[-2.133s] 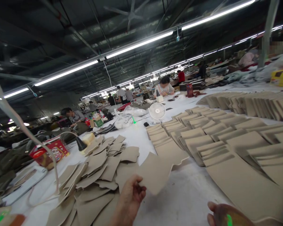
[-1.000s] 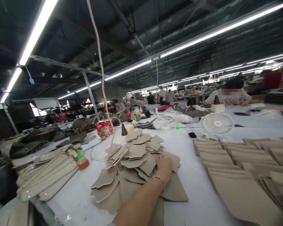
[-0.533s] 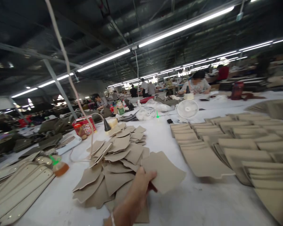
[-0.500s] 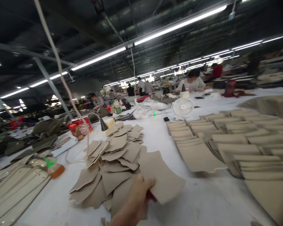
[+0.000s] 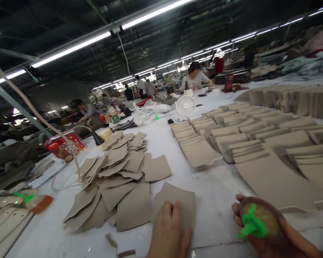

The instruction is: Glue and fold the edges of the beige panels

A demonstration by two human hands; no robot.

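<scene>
My left hand (image 5: pixel 168 229) lies with its fingers flat on top of a grey-beige cut piece (image 5: pixel 187 204), which rests on the white table. To its left is a loose heap of similar cut pieces (image 5: pixel 133 208), with one piece (image 5: pixel 157 168) jutting out on the right. Lower right, my right hand (image 5: pixel 293 233) is wrapped around a squeeze bottle (image 5: pixel 270 215) of amber-brown liquid. The bottle's green nozzle (image 5: pixel 251 224) points down and left, towards the table.
Overlapping rows of beige pieces (image 5: pixel 269 168) cover the right side. At left, a second bottle (image 5: pixel 40 204) with a green nozzle lies by eyeleted strips (image 5: pixel 10 225). A red box (image 5: pixel 64 145), a hanging cord (image 5: pixel 57 132) and a small white fan (image 5: pixel 185 106) stand farther back. Co-workers sit beyond.
My left hand has gone from gripping a raised piece to lying flat on one on the table. My right hand has come into view with the bottle. The view has shifted right.
</scene>
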